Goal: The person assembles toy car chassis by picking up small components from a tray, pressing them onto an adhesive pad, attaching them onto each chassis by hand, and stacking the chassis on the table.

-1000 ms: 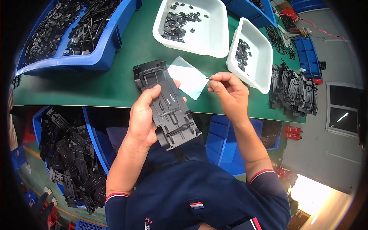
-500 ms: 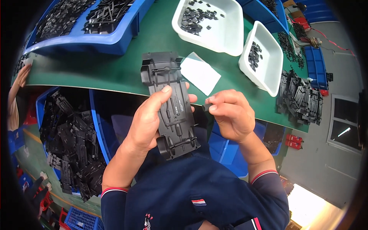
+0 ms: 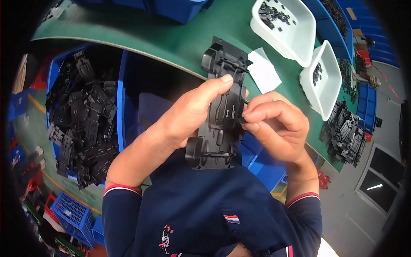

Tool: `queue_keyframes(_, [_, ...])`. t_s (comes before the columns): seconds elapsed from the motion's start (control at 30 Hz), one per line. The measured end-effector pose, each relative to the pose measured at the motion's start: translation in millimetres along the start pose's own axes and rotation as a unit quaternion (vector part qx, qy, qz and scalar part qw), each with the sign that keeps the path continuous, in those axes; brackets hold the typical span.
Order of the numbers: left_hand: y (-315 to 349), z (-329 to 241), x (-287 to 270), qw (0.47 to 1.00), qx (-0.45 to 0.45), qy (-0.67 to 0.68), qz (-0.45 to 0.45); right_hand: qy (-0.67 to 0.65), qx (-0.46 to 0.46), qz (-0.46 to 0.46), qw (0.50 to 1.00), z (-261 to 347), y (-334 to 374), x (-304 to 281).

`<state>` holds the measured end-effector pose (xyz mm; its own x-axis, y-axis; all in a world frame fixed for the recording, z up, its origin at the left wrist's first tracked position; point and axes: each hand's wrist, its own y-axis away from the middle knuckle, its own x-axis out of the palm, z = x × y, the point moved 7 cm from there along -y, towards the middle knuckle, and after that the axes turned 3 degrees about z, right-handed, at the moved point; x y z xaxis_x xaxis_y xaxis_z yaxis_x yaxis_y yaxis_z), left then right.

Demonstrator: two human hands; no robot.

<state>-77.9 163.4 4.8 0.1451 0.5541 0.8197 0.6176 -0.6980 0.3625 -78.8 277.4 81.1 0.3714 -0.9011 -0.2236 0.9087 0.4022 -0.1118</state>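
Observation:
A black plastic toy car chassis (image 3: 219, 133) is held upright in front of my chest, over the table's near edge. My left hand (image 3: 188, 112) grips it from the left, thumb across its face and the other fingers mostly hidden behind. Between the thumb and fingers of my right hand (image 3: 280, 122) is a small dark plastic piece (image 3: 242, 121), largely covered by the fingertips. That piece is at the chassis's right edge; whether it touches or fits in there I cannot tell.
White paper (image 3: 264, 73) lies on the green table (image 3: 171, 49) beyond the chassis. Two white tubs (image 3: 295, 49) with small black pieces stand at the far right, and stacked chassis (image 3: 344, 135) lie at the right edge. A blue crate (image 3: 121, 107) full of chassis is at left.
My right hand has brought the small piece from beside the chassis up to its right edge. The view has shifted, so the table and bins appear farther right and at another angle.

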Motion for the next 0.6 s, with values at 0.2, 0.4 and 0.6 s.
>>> queue_keyframes(0.2, [6.2, -6.4, -4.3, 0.999, 0.032, 0.026, -0.018, 0.085, -0.055, 0.124, 0.987, 22.5, -17.0, 21.9])
queue_keyframes(0.4, [3.9, 4.7, -1.9, 0.997, -0.002, 0.076, 0.025, 0.085, -0.094, 0.166, 0.978, 27.7, -19.2, 39.0])
queue_keyframes(0.6, [5.1, 8.8, -0.3, 0.996, -0.03, 0.076, 0.024, 0.073, -0.044, 0.168, 0.982, 26.1, -20.5, 44.7])
